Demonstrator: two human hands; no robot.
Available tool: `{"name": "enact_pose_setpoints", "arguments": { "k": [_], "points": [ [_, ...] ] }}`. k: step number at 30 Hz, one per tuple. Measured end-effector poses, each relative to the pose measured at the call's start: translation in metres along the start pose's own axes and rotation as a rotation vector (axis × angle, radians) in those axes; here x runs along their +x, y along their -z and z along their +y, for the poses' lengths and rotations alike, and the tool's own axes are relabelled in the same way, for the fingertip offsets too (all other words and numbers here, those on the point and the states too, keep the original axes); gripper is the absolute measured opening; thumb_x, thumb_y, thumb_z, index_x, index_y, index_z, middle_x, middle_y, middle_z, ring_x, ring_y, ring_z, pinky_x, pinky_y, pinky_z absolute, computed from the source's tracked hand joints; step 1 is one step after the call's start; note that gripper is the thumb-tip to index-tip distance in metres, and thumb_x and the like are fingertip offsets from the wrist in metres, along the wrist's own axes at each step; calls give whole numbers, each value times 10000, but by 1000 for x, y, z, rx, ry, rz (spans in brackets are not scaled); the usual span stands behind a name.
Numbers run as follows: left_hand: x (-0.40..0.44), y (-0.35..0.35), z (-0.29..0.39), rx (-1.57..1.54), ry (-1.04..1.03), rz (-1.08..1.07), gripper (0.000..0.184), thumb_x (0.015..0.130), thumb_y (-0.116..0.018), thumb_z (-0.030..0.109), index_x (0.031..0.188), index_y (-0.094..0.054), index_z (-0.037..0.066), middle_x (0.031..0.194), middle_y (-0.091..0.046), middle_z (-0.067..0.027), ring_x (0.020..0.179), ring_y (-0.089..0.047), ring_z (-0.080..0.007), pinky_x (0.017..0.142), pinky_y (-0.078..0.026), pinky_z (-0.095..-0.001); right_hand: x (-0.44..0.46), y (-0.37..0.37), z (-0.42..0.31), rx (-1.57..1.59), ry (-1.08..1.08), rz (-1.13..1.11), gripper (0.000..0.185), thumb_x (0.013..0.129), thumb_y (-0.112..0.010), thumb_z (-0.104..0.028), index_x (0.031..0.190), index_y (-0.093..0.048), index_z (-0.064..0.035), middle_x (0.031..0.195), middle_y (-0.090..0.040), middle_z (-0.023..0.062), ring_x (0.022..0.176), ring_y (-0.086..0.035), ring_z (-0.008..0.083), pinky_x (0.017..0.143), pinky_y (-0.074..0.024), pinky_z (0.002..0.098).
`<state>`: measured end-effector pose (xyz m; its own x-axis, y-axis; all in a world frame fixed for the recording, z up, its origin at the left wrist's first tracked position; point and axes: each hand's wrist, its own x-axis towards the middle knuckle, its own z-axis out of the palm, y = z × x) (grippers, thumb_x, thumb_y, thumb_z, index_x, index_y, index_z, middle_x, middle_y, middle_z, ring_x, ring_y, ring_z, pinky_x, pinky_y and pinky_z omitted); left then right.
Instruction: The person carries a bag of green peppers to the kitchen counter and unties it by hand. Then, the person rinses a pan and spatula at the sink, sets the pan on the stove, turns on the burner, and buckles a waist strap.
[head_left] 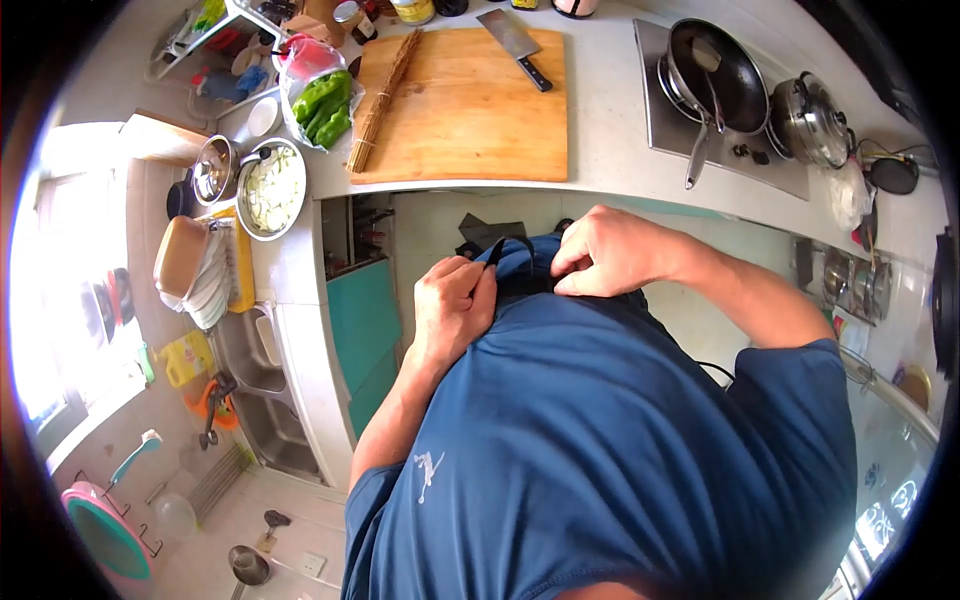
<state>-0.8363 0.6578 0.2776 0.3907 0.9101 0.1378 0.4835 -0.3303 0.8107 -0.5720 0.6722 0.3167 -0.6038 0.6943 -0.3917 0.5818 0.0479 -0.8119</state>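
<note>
At the front of the blue shirt [610, 400], my left hand [455, 305] is closed, its fingers pinched on a black strap [494, 252] near the waist. To its right, my right hand [608, 252] is closed too, thumb and fingers together at the shirt's lower edge; what it grips is hidden. Beyond both hands lies a wooden cutting board [465, 120] on the counter. A bundle of thin brown sticks [385, 100] rests along its left side, and a cleaver [515, 48] lies at its upper right.
Left of the board are a bag of green peppers [322, 108] and a bowl of chopped pale vegetable [272, 190]. A double sink [265, 380] is at the left. On the right, a frying pan [718, 78] and a lidded pot [812, 120] stand on the stove [670, 125].
</note>
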Motion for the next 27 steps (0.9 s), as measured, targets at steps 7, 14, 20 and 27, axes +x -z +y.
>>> {"name": "enact_pose_setpoints", "arguments": {
  "k": [7, 14, 20, 27],
  "points": [
    [3, -1, -2, -6, 24, 21, 199, 818, -712, -7, 660, -592, 13, 615, -534, -127, 585, -554, -323, 563, -466, -432, 6, 9, 0, -98, 156, -6, 182, 811, -725, -179, 926, -812, -69, 851, -757, 113, 815, -721, 297, 748, -576, 386],
    [3, 0, -3, 21, 28, 28, 190, 840, -717, 21, 682, -614, -1, 631, -549, -145, 592, -561, -330, 564, -466, -432, 21, 21, -23, -455, 228, -168, 143, 770, -630, -158, 674, -695, -75, 711, -672, 101, 726, -656, 339, 650, -518, 467],
    [-2, -2, -7, 21, 18, 22, 187, 857, -721, 26, 700, -632, -23, 639, -555, -163, 583, -554, -331, 559, -459, -435, 31, 19, -24, -590, 293, -235, 157, 736, -610, -162, 623, -635, -56, 676, -639, 125, 705, -644, 347, 626, -500, 484],
    [-5, 1, -6, 54, 25, 53, 194, 824, -710, 51, 658, -612, 25, 633, -565, -127, 621, -590, -339, 587, -499, -452, 22, 17, -17, -244, 252, -130, 139, 796, -655, -162, 796, -766, -79, 793, -721, 83, 797, -700, 310, 710, -558, 433]
  ]
}}
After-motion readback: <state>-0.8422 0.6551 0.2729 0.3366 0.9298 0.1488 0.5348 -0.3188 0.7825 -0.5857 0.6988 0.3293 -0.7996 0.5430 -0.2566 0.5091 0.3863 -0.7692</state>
